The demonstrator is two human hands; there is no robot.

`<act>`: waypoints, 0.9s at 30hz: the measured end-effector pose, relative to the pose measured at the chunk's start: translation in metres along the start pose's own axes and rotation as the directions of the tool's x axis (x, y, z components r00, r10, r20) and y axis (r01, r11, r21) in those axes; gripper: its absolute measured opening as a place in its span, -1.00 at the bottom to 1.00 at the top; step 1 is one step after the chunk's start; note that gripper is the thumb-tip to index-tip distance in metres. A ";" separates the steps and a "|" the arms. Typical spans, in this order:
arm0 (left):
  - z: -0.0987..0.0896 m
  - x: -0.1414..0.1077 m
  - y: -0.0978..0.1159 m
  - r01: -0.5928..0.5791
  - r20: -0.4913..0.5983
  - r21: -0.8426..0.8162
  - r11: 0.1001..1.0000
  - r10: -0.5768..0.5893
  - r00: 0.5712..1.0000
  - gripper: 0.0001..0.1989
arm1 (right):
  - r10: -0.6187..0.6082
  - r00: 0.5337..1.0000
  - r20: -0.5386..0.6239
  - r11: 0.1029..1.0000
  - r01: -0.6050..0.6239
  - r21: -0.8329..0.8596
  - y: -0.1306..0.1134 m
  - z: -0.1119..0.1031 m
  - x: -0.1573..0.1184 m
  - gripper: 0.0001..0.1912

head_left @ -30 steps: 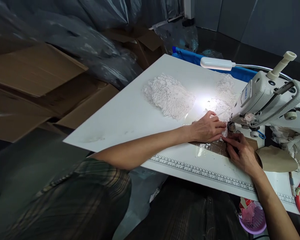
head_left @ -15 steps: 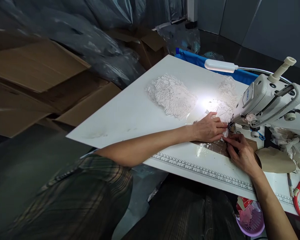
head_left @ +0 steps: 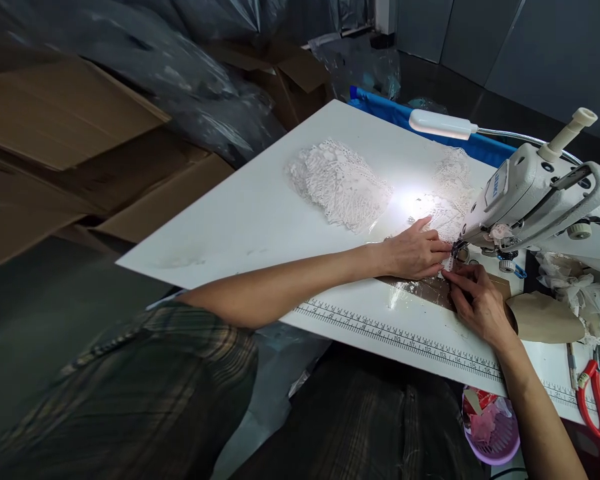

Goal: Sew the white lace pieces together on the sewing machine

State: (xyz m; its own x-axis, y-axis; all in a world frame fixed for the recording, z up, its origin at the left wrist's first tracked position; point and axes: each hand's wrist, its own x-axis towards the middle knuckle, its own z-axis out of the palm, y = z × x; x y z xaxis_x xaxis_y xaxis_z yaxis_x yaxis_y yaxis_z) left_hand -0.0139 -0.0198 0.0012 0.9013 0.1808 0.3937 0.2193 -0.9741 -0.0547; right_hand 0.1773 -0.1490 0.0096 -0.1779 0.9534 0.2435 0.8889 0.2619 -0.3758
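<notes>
My left hand (head_left: 414, 251) lies palm down on white lace (head_left: 447, 217) at the presser foot (head_left: 457, 248), its fingers outstretched and pressing the fabric to the sewing bed. Just in front of the foot, my right hand (head_left: 477, 300) pinches the lace's near edge between thumb and fingertips. The head of a white sewing machine (head_left: 507, 183) rises over the work at the right. Fingers and the foot hide part of the lace and the needle. A stack of white lace pieces (head_left: 343, 185) lies on the table to the left of the machine.
A lamp (head_left: 443, 125) lights the white table (head_left: 230, 230), which has a printed ruler (head_left: 395, 339) along its front edge. Red-handled scissors (head_left: 594, 400) lie far right. A purple basket (head_left: 497, 450) with scraps hangs below. Cardboard boxes (head_left: 65, 113) stand left.
The whole view has shifted slightly, so things appear a little further left and up. Both hands stay at the presser foot with the lace.
</notes>
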 end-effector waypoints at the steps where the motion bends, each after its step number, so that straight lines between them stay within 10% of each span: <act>1: 0.000 0.000 0.001 -0.005 -0.008 0.013 1.000 0.005 1.000 -0.75 | 0.000 1.000 -0.004 1.000 0.000 -0.006 0.000 0.000 0.000 -0.64; 27: 0.002 -0.004 0.000 -0.003 -0.017 -0.019 1.000 0.002 1.000 -0.72 | -0.010 0.999 0.032 1.000 0.010 -0.005 -0.003 -0.002 -0.001 -0.61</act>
State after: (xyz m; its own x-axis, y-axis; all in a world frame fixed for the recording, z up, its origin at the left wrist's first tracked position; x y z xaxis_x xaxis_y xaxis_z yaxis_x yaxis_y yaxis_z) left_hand -0.0170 -0.0204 -0.0018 0.8952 0.1760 0.4093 0.2098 -0.9770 -0.0387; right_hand 0.1760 -0.1509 0.0118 -0.1999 0.9551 0.2188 0.8893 0.2706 -0.3687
